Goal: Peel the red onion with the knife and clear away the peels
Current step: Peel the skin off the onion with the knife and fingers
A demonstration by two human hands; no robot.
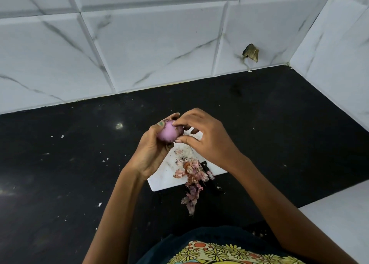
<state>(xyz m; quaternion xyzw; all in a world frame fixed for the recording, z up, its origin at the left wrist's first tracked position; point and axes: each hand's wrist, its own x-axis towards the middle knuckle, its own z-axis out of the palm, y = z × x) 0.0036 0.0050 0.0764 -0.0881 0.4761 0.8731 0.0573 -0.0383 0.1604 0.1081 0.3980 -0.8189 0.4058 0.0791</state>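
Note:
A red onion (168, 132), mostly peeled and pale pink, is held in the air above a white cutting board (159, 181). My left hand (150, 152) cups it from below and the left. My right hand (207, 138) pinches the darker skin on the onion's right side with thumb and fingertips. A pile of pink and brown peels (192, 174) lies on the board and spills over its near edge onto the counter. The knife (207, 173), dark-handled, lies on the board beside the peels, partly under my right wrist.
The black countertop (69, 174) carries small white specks. White marble-look tiled walls (139, 44) close the back and the right side. A white surface (343, 220) sits at the near right. A broken hole (250, 52) marks the back wall.

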